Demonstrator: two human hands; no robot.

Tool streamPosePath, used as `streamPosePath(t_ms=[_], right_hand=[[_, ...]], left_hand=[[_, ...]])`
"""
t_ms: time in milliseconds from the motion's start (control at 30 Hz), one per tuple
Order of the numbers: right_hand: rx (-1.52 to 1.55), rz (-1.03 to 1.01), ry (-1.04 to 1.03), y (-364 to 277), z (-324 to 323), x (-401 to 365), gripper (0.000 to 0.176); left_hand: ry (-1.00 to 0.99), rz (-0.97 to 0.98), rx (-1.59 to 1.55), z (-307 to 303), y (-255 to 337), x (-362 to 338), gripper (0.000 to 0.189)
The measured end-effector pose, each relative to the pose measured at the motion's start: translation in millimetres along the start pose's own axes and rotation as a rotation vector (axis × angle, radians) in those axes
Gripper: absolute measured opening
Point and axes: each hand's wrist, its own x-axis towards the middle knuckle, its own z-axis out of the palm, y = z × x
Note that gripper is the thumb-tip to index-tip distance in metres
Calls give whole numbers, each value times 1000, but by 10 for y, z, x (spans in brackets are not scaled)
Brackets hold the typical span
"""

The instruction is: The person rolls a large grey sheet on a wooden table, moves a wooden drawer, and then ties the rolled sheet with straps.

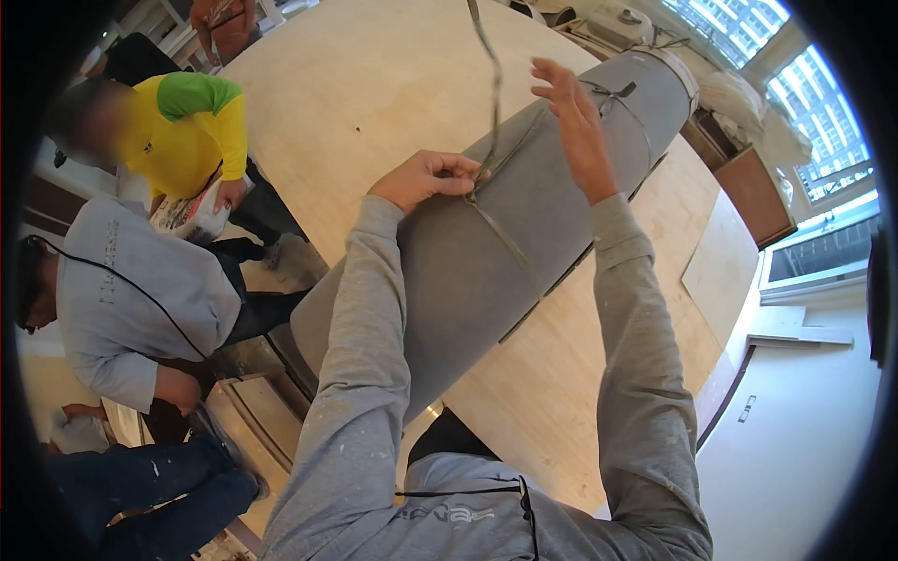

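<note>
A long grey roll of sheet material (pixel 449 299) lies diagonally across the large wooden table. Thumb and fingers of my left hand (pixel 423 182) pinch a thin dark cord (pixel 495 103) where it wraps round the roll. From that spot a loose length of the cord runs upward out of view. My right hand (pixel 580 131) is raised over the roll, its fingers stretched out with nothing in them. A second tie (pixel 613 93) circles the roll farther up, near its far end.
Beneath the roll is the pale wooden table top (pixel 374 75). On the left, a person in a yellow and green shirt (pixel 187 131) holds a white bundle (pixel 192 215), and another in grey (pixel 140 271) bends down. A brown box (pixel 753 196) stands near the window.
</note>
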Motion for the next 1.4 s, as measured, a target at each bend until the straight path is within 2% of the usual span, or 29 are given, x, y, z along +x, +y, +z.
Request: streamPosePath(t_ms=[100, 200, 300, 400, 667, 767, 967, 1067, 1100, 1167, 1300, 1400], right_hand=[[-569, -119, 279, 707, 8, -280, 39], [-612, -161, 307, 799, 55, -451, 28], [-779, -137, 111, 846, -32, -469, 22], [-793, -283, 51, 763, -17, -511, 11], [-852, -298, -54, 788, -45, -519, 25], [-868, -276, -68, 817, -85, -522, 28], [-893, -217, -103, 805, -166, -546, 31], [-811, -117, -138, 897, -185, -520, 33], [-825, -167, -150, 970, -235, -531, 32], [-910, -203, -197, 945, -192, -506, 34], [-1085, -228, -212, 819, -76, -790, 44], [-1070, -186, -212, 679, -61, -1129, 49]], left_hand=[[37, 49, -43, 28, 9, 33, 18], [37, 116, -49, -82, -28, 123, 10], [15, 92, -89, -86, -83, 64, 10], [-13, 81, 7, -157, -87, 25, 15], [-52, -20, 247, 23, 180, -234, 36], [-100, 112, 501, 36, 58, -137, 39], [-130, 43, 258, -107, -17, -69, 36], [-85, 196, 455, 53, -36, -23, 35], [-36, 262, 469, 39, -178, 53, 37], [-99, 222, 551, -25, -125, 42, 40], [-94, 110, 427, -36, -154, 105, 35], [-88, 71, 461, 5, -88, 71, 36]])
